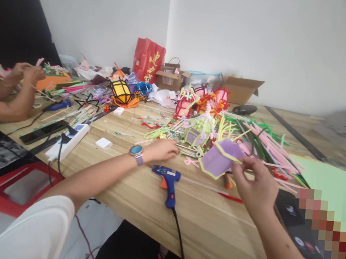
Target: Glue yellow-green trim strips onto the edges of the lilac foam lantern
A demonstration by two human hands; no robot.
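Note:
My right hand (255, 182) pinches the right edge of a purple piece with pale yellow edging (223, 157), held up over the table. My left hand (164, 149) is over the table beside thin sticks, its fingers curled; what they hold, if anything, is hidden. Between my hands lies a blue glue gun (168, 183) with an orange trigger, its cord running toward me. Just behind the purple piece stands a lantern with yellow-green edges and purple panels (196, 133). A small pink looped piece (191, 161) lies left of the purple piece.
Pink and green pipe cleaners (272, 147) are heaped at right, near a phone (297, 227) and green sheet (327, 185). Left are a power strip (68, 142), a white adapter (103, 143) and another person's hands (30, 74). Behind stand a yellow lantern (121, 91) and boxes (240, 90).

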